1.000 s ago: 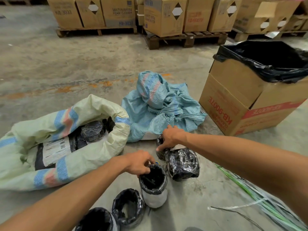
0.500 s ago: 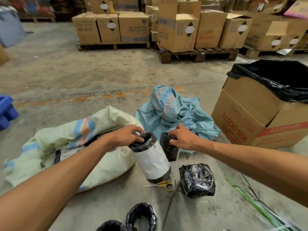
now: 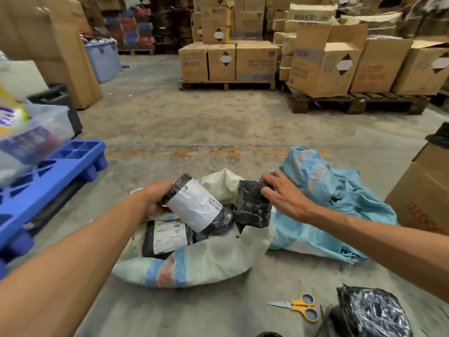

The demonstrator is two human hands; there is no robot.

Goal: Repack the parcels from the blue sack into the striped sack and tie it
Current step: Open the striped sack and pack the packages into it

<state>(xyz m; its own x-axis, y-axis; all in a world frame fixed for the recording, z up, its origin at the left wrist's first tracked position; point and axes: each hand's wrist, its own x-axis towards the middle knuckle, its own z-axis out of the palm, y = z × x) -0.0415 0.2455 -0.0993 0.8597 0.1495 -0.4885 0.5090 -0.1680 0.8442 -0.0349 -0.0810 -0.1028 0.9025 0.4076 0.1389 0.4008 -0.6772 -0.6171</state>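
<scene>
Since half a second ago, we carry both parcels over the striped sack (image 3: pixel 194 261): left hand (image 3: pixel 151 198) grips the labelled parcel (image 3: pixel 194 206), right hand's (image 3: pixel 283 194) fingers pinch the black parcel (image 3: pixel 251 207).

Left arm (image 3: pixel 80 261): bare up to the edge of my view, no sleeve on it.
Right arm (image 3: pixel 379 242): bare too.
Left hand (image 3: pixel 153 198): no glove, no ring.
Right hand (image 3: pixel 281 195): no glove, short nails.
Wrists: no watch, no band.
</scene>
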